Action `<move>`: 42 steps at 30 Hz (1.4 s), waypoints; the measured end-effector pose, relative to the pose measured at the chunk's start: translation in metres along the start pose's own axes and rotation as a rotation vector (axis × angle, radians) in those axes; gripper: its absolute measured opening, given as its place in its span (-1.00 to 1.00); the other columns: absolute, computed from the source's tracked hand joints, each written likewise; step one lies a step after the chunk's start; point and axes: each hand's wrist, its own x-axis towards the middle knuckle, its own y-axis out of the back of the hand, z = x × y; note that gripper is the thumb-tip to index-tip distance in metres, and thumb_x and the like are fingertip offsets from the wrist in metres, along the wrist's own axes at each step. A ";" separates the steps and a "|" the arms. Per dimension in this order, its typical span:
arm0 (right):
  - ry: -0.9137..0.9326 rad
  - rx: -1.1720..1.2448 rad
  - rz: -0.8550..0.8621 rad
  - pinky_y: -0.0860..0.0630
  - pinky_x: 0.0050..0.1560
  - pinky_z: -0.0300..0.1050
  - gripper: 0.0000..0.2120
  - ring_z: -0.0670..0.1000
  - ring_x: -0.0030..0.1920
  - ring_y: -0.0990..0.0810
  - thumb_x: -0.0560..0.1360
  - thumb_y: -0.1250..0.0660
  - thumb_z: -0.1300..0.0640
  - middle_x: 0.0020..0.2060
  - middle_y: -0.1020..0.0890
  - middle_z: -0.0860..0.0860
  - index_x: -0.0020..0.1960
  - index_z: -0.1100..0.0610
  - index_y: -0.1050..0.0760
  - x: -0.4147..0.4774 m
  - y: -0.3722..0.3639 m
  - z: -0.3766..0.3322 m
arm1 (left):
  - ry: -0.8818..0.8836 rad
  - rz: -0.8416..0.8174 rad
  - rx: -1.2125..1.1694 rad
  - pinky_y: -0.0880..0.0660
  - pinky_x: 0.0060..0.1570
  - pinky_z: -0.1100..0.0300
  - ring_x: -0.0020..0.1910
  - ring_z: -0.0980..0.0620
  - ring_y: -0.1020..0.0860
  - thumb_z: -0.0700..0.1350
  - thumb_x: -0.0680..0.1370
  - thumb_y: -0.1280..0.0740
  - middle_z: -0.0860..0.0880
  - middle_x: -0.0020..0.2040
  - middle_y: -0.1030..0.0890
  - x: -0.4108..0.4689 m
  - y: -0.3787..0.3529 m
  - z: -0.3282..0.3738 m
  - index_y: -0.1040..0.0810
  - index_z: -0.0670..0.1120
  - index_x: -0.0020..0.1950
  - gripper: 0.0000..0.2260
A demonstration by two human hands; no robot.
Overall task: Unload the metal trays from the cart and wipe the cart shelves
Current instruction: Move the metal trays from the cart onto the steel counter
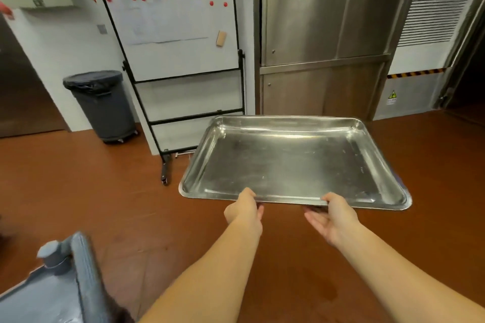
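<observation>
I hold a large, empty metal tray (291, 162) level in the air above the red-brown floor, in front of me. My left hand (245, 208) grips its near rim left of centre, thumb on top. My right hand (332, 215) grips the same rim further right, thumb on the edge and fingers underneath. A corner of the grey cart (65, 278) shows at the bottom left, with a rounded post and a raised edge; its shelf surface is mostly out of frame.
A white board on a black wheeled stand (178, 60) leans against the wall ahead. A grey lined bin on casters (102, 105) stands to its left. Steel doors (322, 34) fill the wall at the right. Open red-brown floor (91, 191) lies between.
</observation>
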 end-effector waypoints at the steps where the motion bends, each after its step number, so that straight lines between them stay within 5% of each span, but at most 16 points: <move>1: -0.007 -0.013 -0.003 -0.58 0.01 0.08 -0.80 0.23 -0.02 -0.65 0.53 -0.23 0.28 0.03 -0.59 0.26 0.15 0.19 -0.37 0.017 -0.003 -0.012 | -0.003 0.018 0.000 -0.57 -0.23 0.18 -0.18 -0.06 -0.56 -0.31 0.45 -0.35 -0.17 -0.08 -0.53 0.006 -0.018 -0.003 -0.48 -0.24 0.01 -0.84; 5: -0.029 -0.054 -0.045 -0.58 -0.06 0.06 -0.76 0.23 -0.04 -0.65 0.52 -0.23 0.28 0.04 -0.60 0.27 0.18 0.22 -0.39 0.074 -0.029 -0.045 | -0.036 0.101 -0.028 -0.57 -0.22 0.19 -0.33 0.00 -0.48 -0.28 0.46 -0.35 -0.12 -0.20 -0.46 0.029 -0.072 0.005 -0.43 -0.22 -0.22 -0.88; 14: -0.141 -0.165 -0.202 -0.57 -0.02 0.08 -0.74 0.22 -0.07 -0.62 0.54 -0.22 0.27 0.10 -0.53 0.30 0.22 0.18 -0.33 0.142 -0.154 -0.042 | -0.119 0.263 -0.171 -0.53 -0.29 0.23 -0.34 0.02 -0.47 -0.26 0.46 -0.36 -0.10 -0.20 -0.46 0.123 -0.090 0.088 -0.43 -0.22 -0.20 -0.88; 23: -0.216 -0.343 -0.352 -0.55 -0.03 0.06 -0.67 0.24 0.01 -0.62 0.53 -0.23 0.28 0.15 -0.54 0.31 0.29 0.25 -0.35 0.212 -0.383 0.006 | -0.119 0.407 -0.379 -0.49 -0.40 0.23 -0.38 0.00 -0.47 -0.28 0.43 -0.37 -0.12 -0.23 -0.46 0.294 -0.063 0.234 -0.43 -0.23 -0.18 -0.88; 29: -0.304 -0.425 -0.442 -0.55 -0.03 0.06 -0.70 0.25 0.03 -0.62 0.53 -0.23 0.30 0.14 -0.53 0.32 0.25 0.24 -0.35 0.233 -0.511 0.050 | -0.165 0.500 -0.459 -0.55 -0.28 0.19 -0.34 0.01 -0.46 -0.27 0.43 -0.36 -0.12 -0.20 -0.47 0.366 -0.025 0.318 -0.46 -0.26 -0.07 -0.86; 33: -0.348 -0.503 -0.521 -0.54 0.00 0.06 -0.78 0.24 0.04 -0.61 0.55 -0.20 0.28 0.12 -0.54 0.33 0.19 0.25 -0.34 0.246 -0.586 0.084 | -0.214 0.585 -0.525 -0.53 -0.34 0.20 -0.38 0.03 -0.44 -0.28 0.40 -0.37 -0.11 -0.26 -0.46 0.409 0.002 0.366 -0.46 -0.23 -0.19 -0.90; 38: -0.411 -0.595 -0.654 -0.53 -0.20 0.02 -0.64 0.20 -0.13 -0.63 0.54 -0.21 0.27 0.16 -0.54 0.32 0.34 0.24 -0.34 0.262 -0.686 0.126 | -0.281 0.687 -0.619 -0.56 -0.30 0.16 -0.37 0.02 -0.45 -0.29 0.38 -0.38 -0.12 -0.29 -0.48 0.459 0.031 0.425 -0.45 -0.22 -0.25 -0.89; 42: -0.448 -0.673 -0.758 -0.52 -0.10 0.03 -0.68 0.22 -0.02 -0.61 0.56 -0.18 0.28 0.17 -0.52 0.31 0.31 0.26 -0.35 0.269 -0.774 0.151 | -0.327 0.787 -0.674 -0.48 -0.38 0.19 -0.47 0.01 -0.44 -0.30 0.38 -0.38 -0.12 -0.36 -0.49 0.496 0.045 0.482 -0.44 -0.24 -0.28 -0.87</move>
